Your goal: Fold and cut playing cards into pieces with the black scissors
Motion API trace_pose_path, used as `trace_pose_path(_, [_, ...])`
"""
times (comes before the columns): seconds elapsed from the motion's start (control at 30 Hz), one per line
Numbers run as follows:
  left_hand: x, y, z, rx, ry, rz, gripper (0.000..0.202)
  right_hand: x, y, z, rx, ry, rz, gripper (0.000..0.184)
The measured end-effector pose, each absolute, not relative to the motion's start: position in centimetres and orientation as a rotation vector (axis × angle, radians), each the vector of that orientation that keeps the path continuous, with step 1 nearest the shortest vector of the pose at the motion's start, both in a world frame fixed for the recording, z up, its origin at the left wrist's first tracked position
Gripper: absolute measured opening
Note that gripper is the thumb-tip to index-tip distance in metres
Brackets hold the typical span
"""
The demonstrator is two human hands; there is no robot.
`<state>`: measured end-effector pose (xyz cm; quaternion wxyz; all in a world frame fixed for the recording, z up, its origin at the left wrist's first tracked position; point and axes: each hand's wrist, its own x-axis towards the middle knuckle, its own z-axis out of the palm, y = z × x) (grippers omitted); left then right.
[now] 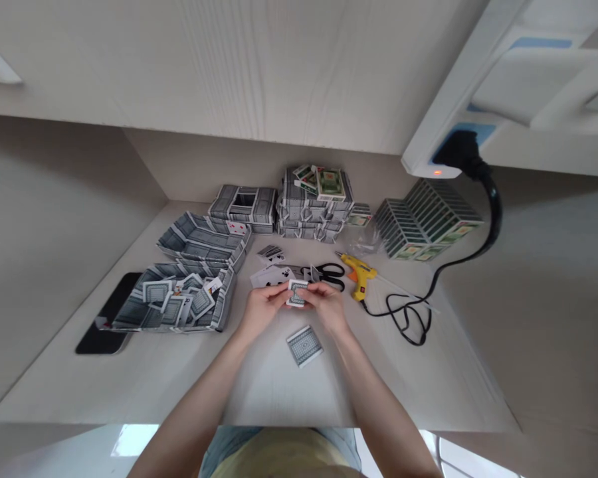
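The back-up playing card (297, 293) looks light, thin and springy — likely slick and easily creased — so its side edges suit a fingertip pinch. The left hand (266, 307) and right hand (330, 307) both pinch it between them, above the table (169, 382), beyond a loose patterned card (304, 346).

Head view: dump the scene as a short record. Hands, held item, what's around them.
left_hand: left hand pinching one side of a patterned card
right_hand: right hand pinching the other side of it
below_hands: patterned piece lying on the desk
beyond_hands: black-handled scissors, loose face-up cards
right_of_hands: yellow glue gun with black cord
left_of_hands: open card-covered tray with loose cards inside
power_strip: power strip with black plug in, indicator lit
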<state>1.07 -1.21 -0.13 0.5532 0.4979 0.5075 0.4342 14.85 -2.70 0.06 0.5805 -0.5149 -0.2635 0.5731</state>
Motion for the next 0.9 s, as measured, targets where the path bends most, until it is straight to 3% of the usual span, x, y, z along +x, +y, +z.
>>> trace_pose_path(0.9, [1.1, -1.3, 0.4, 1.158, 1.186, 1.003, 0.025, 14.8, -2.9, 0.0, -1.271, -0.655, 1.323, 0.024])
